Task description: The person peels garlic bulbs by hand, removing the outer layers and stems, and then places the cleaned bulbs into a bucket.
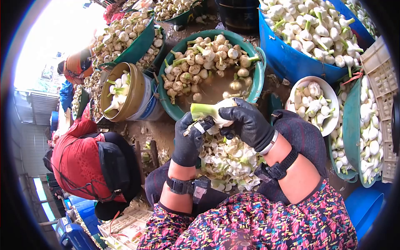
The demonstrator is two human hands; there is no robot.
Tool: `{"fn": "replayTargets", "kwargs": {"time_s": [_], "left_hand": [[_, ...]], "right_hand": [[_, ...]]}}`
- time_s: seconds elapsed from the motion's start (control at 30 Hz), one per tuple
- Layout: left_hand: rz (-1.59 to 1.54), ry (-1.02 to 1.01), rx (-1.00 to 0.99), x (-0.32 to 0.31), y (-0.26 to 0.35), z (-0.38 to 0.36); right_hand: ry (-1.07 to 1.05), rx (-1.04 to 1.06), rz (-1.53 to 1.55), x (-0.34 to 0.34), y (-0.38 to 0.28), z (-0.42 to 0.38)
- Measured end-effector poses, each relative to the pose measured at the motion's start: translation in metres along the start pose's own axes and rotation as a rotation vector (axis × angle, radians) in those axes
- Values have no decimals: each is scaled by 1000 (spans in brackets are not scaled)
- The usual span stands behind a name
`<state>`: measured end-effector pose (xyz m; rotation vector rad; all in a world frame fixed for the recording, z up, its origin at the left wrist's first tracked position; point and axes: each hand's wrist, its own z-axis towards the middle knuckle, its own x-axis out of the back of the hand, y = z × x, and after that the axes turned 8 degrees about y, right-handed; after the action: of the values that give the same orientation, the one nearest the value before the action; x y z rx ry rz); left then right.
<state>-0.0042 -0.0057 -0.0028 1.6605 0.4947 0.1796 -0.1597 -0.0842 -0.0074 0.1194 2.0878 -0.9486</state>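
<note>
Both hands wear black gloves and meet in front of the lap. My right hand [246, 124] is closed round the bulb end of a garlic [208, 110], whose cut green stem points left. Under the stem, my left hand [189, 139] is closed on a small tool with a black and silver part [203, 125]; its blade is hard to make out. Below the hands lies a heap of garlic peelings [229, 160]. Just beyond them stands a green basin [164, 98] with unpeeled garlic bulbs [208, 58] in brownish water.
A white bowl [293, 93] and a blue tub [287, 56] of garlic stand at the right, beside a green tub [353, 129]. At the left are a bucket [132, 93] with cleaned garlic and a bent-over person in red [77, 160]. A crate [129, 225] lies lower left.
</note>
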Motion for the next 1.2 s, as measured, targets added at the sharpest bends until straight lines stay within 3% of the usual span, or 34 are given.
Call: {"fn": "replayTargets", "kwargs": {"time_s": [0.1,0.17,0.23,0.37,0.43,0.5,0.57,0.63,0.7,0.8,0.83,0.9,0.97,1.03,1.07,1.13,1.17,1.2], "left_hand": [[-230,26,105,-9,6,-4],[-229,25,62,-12,7,-3],[-377,51,98,-9,1,0],[-207,69,6,-6,-7,2],[-217,65,51,-5,-7,4],[-225,61,99,0,-8,6],[-52,18,8,6,-9,8],[110,60,-55,4,-6,7],[120,51,-83,4,-3,7],[-254,106,-49,10,-2,10],[-144,161,-53,20,-5,12],[-226,15,7,27,5,9],[-292,34,112,13,12,-5],[-544,36,34,3,4,-7],[-494,54,37,5,2,-6],[-448,70,38,9,4,-5],[-428,48,51,10,11,-6],[-408,28,66,11,15,-6]], "right_hand": [[23,19,-100,0,-6,-2],[-9,228,-181,3,0,2],[1,239,-238,0,0,1],[27,338,-190,-2,9,4],[52,368,-228,0,12,6],[93,197,-188,0,13,6],[115,111,-168,2,13,7],[48,-86,191,2,14,9],[-22,-116,249,0,11,6],[12,139,87,-3,4,4],[8,144,85,-3,3,4],[51,310,-230,-5,4,3],[-8,488,-309,-2,23,12],[-9,1038,-1039,-3,14,9],[-14,1033,-1039,-4,17,10],[-38,832,-605,-6,25,12],[-38,831,-608,-6,22,13],[-9,465,-349,-5,16,14]]}}
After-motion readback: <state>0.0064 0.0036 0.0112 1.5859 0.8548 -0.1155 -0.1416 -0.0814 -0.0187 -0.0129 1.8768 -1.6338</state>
